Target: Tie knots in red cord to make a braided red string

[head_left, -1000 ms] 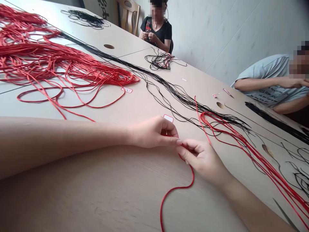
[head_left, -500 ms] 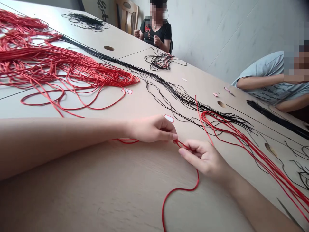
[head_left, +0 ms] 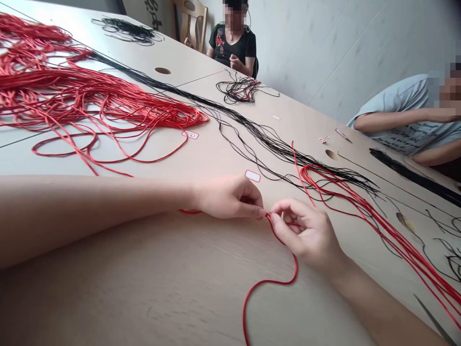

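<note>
My left hand (head_left: 230, 198) and my right hand (head_left: 306, 233) meet fingertip to fingertip over the wooden table (head_left: 162, 283). Both pinch the same red cord (head_left: 277, 281), which hangs from the pinch, curves under my right hand and loops down toward the near edge. A short bit of the cord shows under my left wrist. My left forearm lies flat across the table.
A big heap of red cords (head_left: 82, 96) covers the far left. A long bundle of black cords (head_left: 252, 132) runs diagonally, with more red cords (head_left: 378, 221) at right. A small white tag (head_left: 252, 176) lies by my left hand. Two people sit across the table.
My right hand has risen and curled closer to the left fingertips. The cord's loop has shifted slightly right, and less of the cord shows under my left wrist than half a second ago.
</note>
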`<state>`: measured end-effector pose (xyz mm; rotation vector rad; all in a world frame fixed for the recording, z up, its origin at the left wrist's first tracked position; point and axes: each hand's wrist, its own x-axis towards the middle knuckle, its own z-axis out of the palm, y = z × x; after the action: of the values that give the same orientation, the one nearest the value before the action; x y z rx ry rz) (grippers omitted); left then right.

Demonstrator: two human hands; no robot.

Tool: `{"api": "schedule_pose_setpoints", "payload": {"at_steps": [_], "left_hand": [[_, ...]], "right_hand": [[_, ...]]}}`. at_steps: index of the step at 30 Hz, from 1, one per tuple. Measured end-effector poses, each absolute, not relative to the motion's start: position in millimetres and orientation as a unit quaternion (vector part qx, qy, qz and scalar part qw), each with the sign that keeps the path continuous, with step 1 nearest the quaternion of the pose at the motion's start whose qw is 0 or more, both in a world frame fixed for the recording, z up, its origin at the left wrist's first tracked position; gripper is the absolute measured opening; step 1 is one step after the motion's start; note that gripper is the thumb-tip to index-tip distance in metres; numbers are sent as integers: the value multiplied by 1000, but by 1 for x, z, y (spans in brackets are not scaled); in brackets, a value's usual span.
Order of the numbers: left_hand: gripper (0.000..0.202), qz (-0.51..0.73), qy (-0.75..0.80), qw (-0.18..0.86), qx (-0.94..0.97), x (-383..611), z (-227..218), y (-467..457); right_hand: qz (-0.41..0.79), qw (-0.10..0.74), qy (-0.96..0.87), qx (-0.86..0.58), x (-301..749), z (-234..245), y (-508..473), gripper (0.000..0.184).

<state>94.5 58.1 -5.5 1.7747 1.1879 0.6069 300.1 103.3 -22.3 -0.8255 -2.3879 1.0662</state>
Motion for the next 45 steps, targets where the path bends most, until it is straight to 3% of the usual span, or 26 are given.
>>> {"api": "schedule_pose_setpoints", "payload": {"at_steps": [4, 10, 16, 19, 23, 27, 32, 38, 45], "left_hand": [[26, 258, 476, 439, 718, 95, -7, 57], [28, 253, 474, 418, 732, 96, -9, 57], [26, 269, 476, 420, 724, 97, -9, 57], [30, 273, 475, 430, 718, 97, -8, 57], [32, 302, 503, 453, 671, 96, -6, 59], [30, 310, 508, 470, 652, 97, -8, 59], [27, 316, 472, 522, 636, 97, -6, 59], [23, 299, 419, 644, 566, 95, -1, 61], [31, 265, 429, 658, 559, 92, 6, 58]], "right_hand": [[405, 160, -847, -304, 297, -12, 99, 10], [417, 210, -823, -324, 296, -16, 96, 12], [480, 210, -790, -318, 298, -21, 94, 16], [398, 241, -828, -314, 298, -22, 96, 14], [128, 372, -879, -269, 296, -23, 102, 12], [-14, 315, -921, -229, 294, -27, 103, 15], [-72, 263, -940, -206, 294, -30, 101, 14], [-118, 281, -937, -169, 291, -27, 100, 17], [-79, 270, -943, -179, 295, -33, 99, 18]]}}
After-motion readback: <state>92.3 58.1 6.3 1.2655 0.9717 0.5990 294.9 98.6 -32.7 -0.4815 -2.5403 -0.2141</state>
